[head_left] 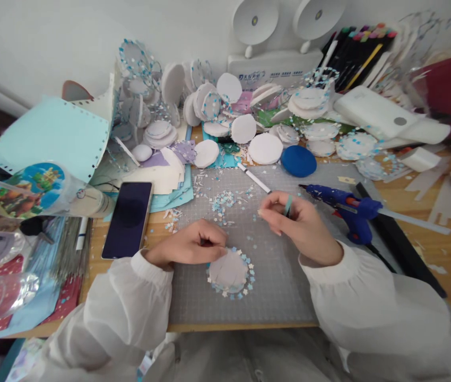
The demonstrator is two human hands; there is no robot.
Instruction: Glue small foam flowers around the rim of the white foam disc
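Note:
My left hand (191,243) is closed at the upper edge of a white round disc (228,273), its thumb and fingers pinching the rim. Small blue and white paper stars ring the disc, which is low over the grey cutting mat (193,307). To the right, my right hand (299,225) is raised above the mat with its fingers closed. A slim pale-green item (288,205) shows between those fingers; most of it is hidden, so I cannot tell its kind. Loose tiny stars (225,201) lie scattered beyond both hands.
Right of the mat's middle lies a blue glue gun (345,204) with its glue stick. A white pen (254,178), a blue disc (298,161) and many white discs (265,148) fill the back. At left are a phone (128,220) and a plastic cup (38,188).

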